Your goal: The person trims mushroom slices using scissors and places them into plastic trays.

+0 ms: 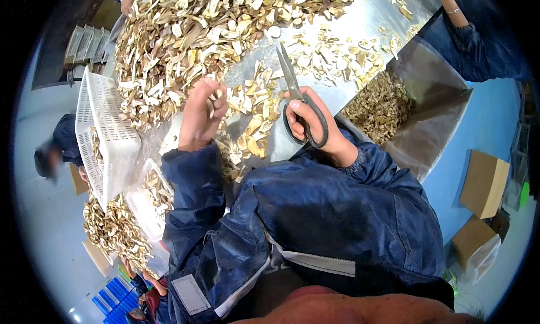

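My right hand [318,121] grips black-handled scissors [292,79], fingers through the loops, with the blades pointing up and away. My left hand [203,114] is held over the near edge of the pile with its fingers curled together; what they hold, if anything, is too small to make out. A large heap of sliced dried mushrooms [185,48] covers the metal table [287,135]. Between my two hands lies a looser strip of yellowish slices [253,130]. Paler slices [343,56] are spread beyond the scissors.
A white perforated basket [104,138] stands at left, beside a white tray [147,203] with slices. At right, a lined bin [433,110] holds more dark slices [379,107]. Cardboard boxes [485,183] sit on the floor. Other people work at the far right, far left and lower left.
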